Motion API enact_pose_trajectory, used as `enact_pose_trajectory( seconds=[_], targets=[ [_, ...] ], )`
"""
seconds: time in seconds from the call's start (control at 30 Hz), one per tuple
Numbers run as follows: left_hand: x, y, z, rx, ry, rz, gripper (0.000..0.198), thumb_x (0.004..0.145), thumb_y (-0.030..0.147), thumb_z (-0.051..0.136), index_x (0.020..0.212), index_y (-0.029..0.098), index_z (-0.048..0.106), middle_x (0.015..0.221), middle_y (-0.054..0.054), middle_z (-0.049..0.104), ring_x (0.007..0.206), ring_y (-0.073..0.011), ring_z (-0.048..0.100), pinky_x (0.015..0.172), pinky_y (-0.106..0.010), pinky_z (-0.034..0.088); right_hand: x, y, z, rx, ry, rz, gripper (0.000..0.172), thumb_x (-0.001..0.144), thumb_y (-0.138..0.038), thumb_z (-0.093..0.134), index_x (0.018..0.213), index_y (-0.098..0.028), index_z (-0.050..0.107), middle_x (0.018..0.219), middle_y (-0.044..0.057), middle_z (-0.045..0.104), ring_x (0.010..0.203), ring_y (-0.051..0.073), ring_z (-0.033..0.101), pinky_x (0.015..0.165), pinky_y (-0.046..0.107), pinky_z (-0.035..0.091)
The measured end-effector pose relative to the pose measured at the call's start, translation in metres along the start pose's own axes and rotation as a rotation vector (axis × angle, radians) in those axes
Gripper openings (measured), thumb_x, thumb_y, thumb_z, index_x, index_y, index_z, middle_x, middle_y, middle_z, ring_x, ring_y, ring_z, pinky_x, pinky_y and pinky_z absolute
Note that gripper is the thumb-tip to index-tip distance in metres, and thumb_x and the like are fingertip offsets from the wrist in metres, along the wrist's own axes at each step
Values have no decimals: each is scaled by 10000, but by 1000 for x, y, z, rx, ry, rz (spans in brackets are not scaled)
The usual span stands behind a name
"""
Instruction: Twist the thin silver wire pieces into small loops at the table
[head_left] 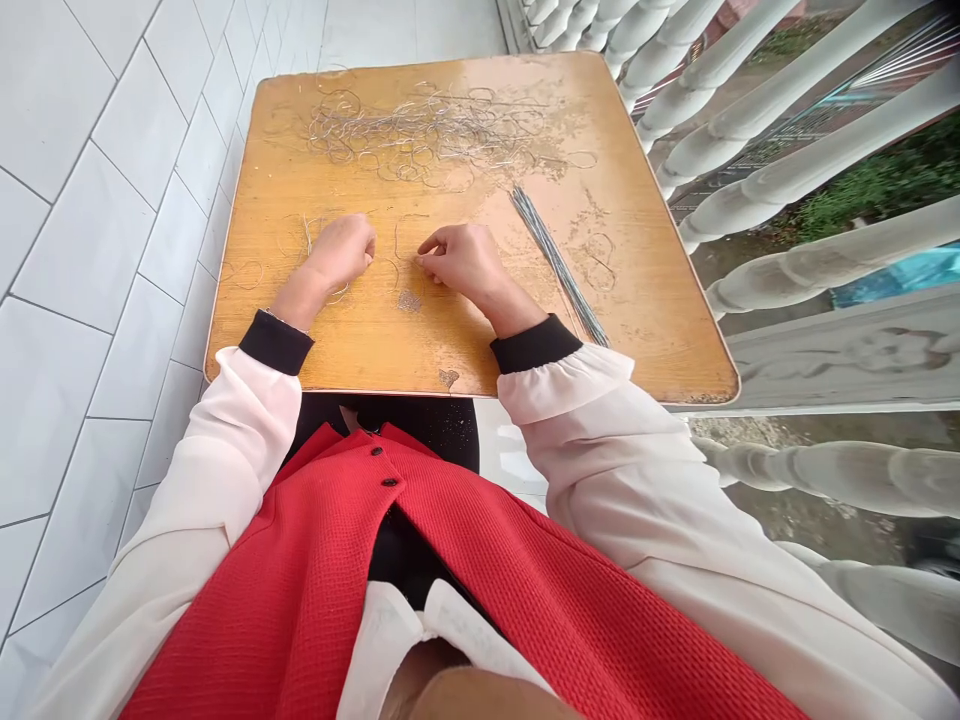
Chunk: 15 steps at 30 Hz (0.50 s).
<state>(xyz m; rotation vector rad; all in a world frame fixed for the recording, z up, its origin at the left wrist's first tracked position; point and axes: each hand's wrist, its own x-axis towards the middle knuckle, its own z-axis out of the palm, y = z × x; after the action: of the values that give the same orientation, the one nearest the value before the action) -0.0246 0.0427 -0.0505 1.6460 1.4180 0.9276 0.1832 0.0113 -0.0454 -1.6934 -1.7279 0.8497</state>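
Both my hands rest on a worn wooden table [645,340]. My left hand [341,252] is closed in a loose fist on thin bent wire pieces [308,234] that stick out at its far side and under it. My right hand [459,259] has its fingers curled and pinched together by a thin curved wire [397,243] lying between the two hands; whether it grips that wire I cannot make out. A small tangle of metal bits [409,300] lies just in front of the hands.
A large heap of bent wire loops [427,135] covers the far part of the table. A bundle of straight wires [559,265] lies diagonally to the right of my right hand. White tiled floor [90,250] is on the left, a white balustrade [787,180] on the right.
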Motion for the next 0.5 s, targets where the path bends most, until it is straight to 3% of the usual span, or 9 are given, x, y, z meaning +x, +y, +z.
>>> enact_pose_trajectory(
  seconds=[0.1,0.37,0.5],
  targets=[
    [2,1,-2,295,-130,61,408,718,-97,644,497,220,513,787,-68,561,1213,-315,600,1128,-377,392,-3,-5,-9,-60,-3,15,210,823,5,641,756,-182,709,493,-44,523,539,144,564,727,316,532],
    [15,-16,-15,126,-39,33,379,641,-114,623,475,211,519,711,-37,483,1234,-301,588,1108,-325,407,3,8,-2,-50,-56,-28,225,815,-69,756,663,-208,664,544,-2,567,703,200,658,796,349,562],
    [7,0,-20,184,-51,105,291,677,-80,680,594,193,624,775,-35,545,1203,-286,619,1099,-334,413,2,8,7,-84,-11,-78,208,840,-123,756,685,-209,646,661,37,653,877,239,704,862,354,556]
  ],
)
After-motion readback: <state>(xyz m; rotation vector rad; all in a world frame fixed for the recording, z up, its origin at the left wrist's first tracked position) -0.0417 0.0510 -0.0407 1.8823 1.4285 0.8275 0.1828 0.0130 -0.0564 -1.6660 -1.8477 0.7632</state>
